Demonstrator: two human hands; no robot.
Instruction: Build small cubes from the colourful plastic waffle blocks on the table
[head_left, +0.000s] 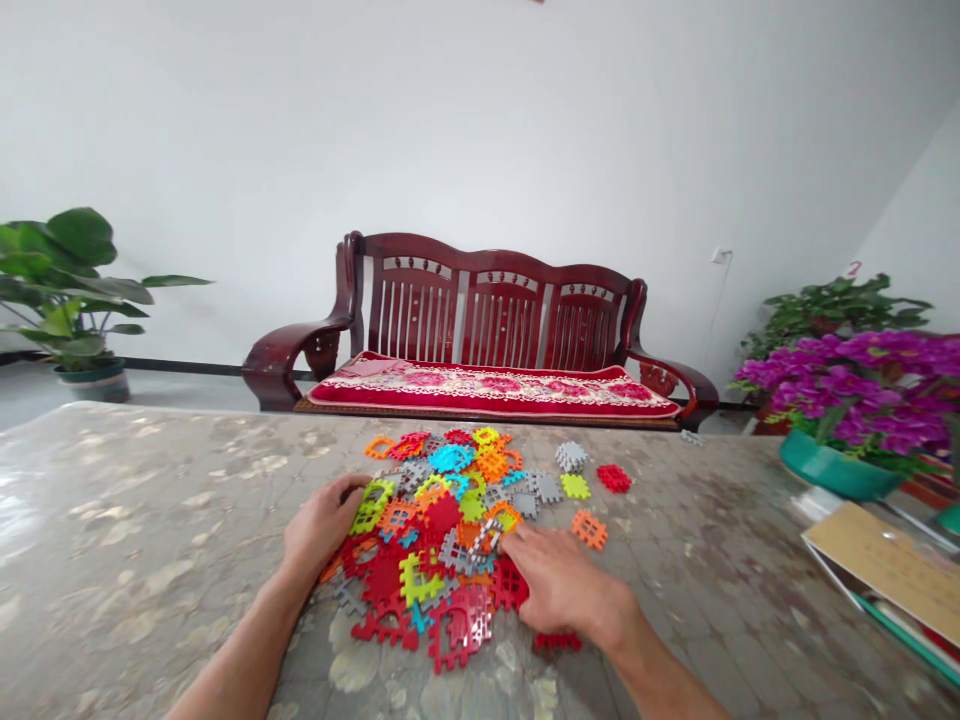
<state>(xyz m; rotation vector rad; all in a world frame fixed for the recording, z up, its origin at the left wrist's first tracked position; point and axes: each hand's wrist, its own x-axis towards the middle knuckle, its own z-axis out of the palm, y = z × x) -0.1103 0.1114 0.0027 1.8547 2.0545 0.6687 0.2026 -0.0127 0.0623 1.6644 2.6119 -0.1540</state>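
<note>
A heap of flat interlocking plastic pieces (pixel 442 510) in red, orange, green, grey and blue lies on the marbled table (pixel 150 530). My left hand (pixel 324 522) rests at the heap's left edge, fingers curled against a lime-green piece (pixel 371 506). My right hand (pixel 559 585) lies on the heap's right side, its fingers stretched flat over red pieces, fingertips by a grey piece (pixel 487 535). A red piece (pixel 556 641) peeks out under that hand. Loose orange (pixel 589 528), red (pixel 614 478) and grey (pixel 571 456) pieces lie apart to the right.
A dark wooden bench (pixel 480 320) with a red cushion stands behind the table. A green pot of purple flowers (pixel 847 440) and a cardboard box (pixel 885 570) sit at the table's right. A leafy plant (pixel 67 300) stands at far left.
</note>
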